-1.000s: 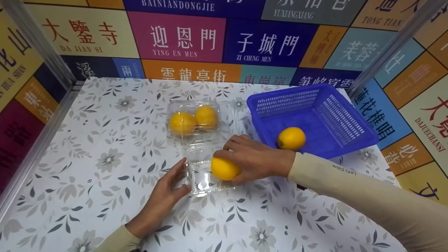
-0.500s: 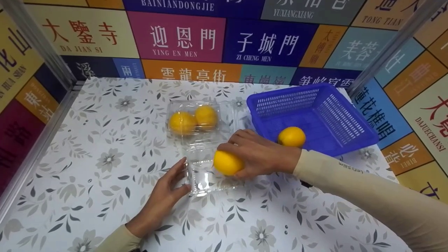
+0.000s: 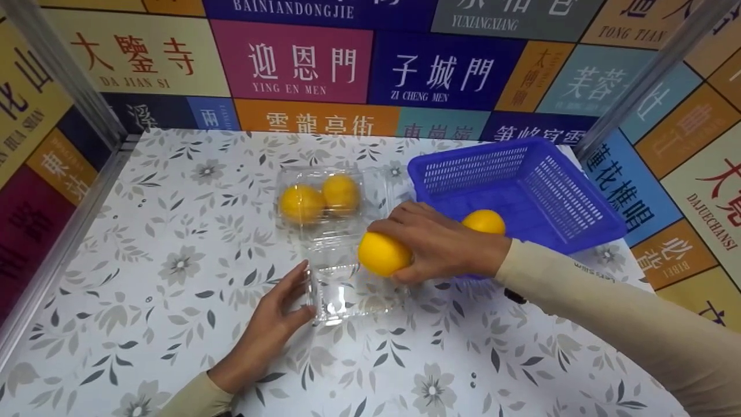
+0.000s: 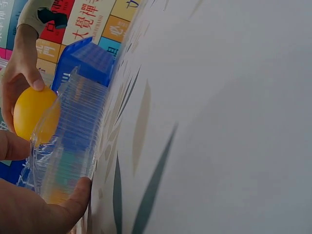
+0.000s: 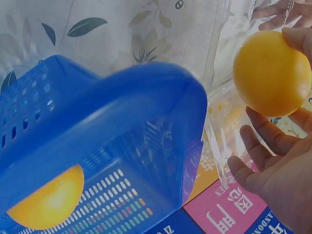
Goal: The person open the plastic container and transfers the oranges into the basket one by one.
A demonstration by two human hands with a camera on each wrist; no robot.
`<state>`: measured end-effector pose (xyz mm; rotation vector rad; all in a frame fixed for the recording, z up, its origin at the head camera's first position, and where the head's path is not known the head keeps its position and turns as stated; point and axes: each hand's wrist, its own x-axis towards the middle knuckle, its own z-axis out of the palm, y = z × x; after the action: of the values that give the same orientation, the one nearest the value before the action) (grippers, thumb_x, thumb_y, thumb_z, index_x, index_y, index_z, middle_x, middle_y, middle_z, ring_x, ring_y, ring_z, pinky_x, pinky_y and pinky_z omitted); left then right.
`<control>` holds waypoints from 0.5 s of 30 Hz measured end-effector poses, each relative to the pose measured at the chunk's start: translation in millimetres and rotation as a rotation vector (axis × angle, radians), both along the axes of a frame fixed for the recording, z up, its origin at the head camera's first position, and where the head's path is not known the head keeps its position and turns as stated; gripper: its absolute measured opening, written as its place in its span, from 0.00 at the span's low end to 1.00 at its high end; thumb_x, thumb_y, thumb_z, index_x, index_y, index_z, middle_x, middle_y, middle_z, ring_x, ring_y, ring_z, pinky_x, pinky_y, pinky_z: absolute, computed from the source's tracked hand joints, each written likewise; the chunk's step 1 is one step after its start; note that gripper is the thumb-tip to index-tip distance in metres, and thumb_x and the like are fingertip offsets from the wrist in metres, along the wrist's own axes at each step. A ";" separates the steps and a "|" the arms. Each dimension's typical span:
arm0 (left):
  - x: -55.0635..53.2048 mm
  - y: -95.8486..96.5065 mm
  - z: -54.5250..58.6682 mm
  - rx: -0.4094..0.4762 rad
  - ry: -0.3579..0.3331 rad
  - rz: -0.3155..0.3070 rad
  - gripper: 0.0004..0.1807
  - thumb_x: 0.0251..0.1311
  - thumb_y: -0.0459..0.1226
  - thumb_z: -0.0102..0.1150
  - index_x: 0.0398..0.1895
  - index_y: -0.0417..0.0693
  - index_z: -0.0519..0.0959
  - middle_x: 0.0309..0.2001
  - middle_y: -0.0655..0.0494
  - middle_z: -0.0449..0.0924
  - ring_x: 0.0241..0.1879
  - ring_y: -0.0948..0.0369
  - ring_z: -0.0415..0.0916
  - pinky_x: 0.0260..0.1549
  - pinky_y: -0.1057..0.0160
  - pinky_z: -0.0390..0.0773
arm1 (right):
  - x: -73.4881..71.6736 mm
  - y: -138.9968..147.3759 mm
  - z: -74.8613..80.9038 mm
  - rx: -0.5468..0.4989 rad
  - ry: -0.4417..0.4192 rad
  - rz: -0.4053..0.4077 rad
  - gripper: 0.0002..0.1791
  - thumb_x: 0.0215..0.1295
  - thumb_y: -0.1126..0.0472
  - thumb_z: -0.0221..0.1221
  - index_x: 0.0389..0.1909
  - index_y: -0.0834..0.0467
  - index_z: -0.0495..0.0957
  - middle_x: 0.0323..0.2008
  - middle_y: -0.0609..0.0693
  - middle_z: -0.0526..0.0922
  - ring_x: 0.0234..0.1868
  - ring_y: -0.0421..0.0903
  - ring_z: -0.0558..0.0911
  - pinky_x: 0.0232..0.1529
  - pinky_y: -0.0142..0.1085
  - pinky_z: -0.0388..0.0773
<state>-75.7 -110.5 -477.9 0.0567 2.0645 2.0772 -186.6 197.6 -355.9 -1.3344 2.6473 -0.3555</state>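
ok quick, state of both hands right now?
Left hand: open, touching the edge of the clear plastic clamshell.
Right hand: closed, holding a yellow citrus fruit.

On the white floral-patterned tablecloth [image 3: 173, 330], a clear rectangular plastic pack [image 3: 341, 298] lay left of the blue rectangular slotted plastic basket [image 3: 521, 200], two round yellow fruits [image 3: 302, 204] in the pack's far part and the left hand [image 3: 275, 318] at its near part's left edge. One round yellow fruit [image 3: 485, 221] sat inside the basket; another round yellow fruit [image 3: 384, 253], in the right hand [image 3: 434, 243], was between left hand and basket.
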 end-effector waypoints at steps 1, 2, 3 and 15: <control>0.1 -0.1 0.2 0.001 -0.004 -0.002 0.45 0.70 0.25 0.64 0.89 0.46 0.59 0.84 0.42 0.63 0.81 0.44 0.65 0.77 0.50 0.70 | -0.2 0.7 0.9 -0.006 -0.003 -0.007 0.42 0.60 0.43 0.75 0.75 0.49 0.75 0.58 0.51 0.83 0.62 0.53 0.74 0.67 0.52 0.72; 0.1 -0.1 0.3 0.002 -0.007 -0.002 0.45 0.70 0.25 0.64 0.89 0.47 0.59 0.84 0.43 0.63 0.81 0.44 0.64 0.77 0.49 0.70 | -0.4 1.2 1.7 -0.010 -0.005 -0.013 0.42 0.60 0.43 0.75 0.75 0.50 0.75 0.57 0.51 0.83 0.62 0.53 0.74 0.67 0.51 0.72; 0.0 -0.1 0.4 0.004 -0.008 -0.004 0.46 0.70 0.25 0.64 0.89 0.47 0.59 0.84 0.43 0.63 0.81 0.45 0.64 0.77 0.49 0.69 | -0.6 1.8 2.2 -0.014 -0.006 -0.019 0.42 0.59 0.43 0.75 0.75 0.49 0.75 0.57 0.51 0.83 0.62 0.53 0.73 0.66 0.51 0.72; 0.5 -0.5 0.2 0.017 0.002 -0.009 0.45 0.71 0.25 0.64 0.89 0.46 0.58 0.84 0.43 0.62 0.81 0.44 0.64 0.75 0.54 0.71 | -4.3 10.1 10.4 -0.042 -0.002 -0.055 0.43 0.61 0.43 0.76 0.75 0.52 0.76 0.59 0.54 0.82 0.63 0.54 0.74 0.66 0.53 0.72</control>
<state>-75.2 -111.0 -477.8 0.0697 2.0442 2.0904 -190.9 207.7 -345.5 -1.2746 2.6936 -0.4217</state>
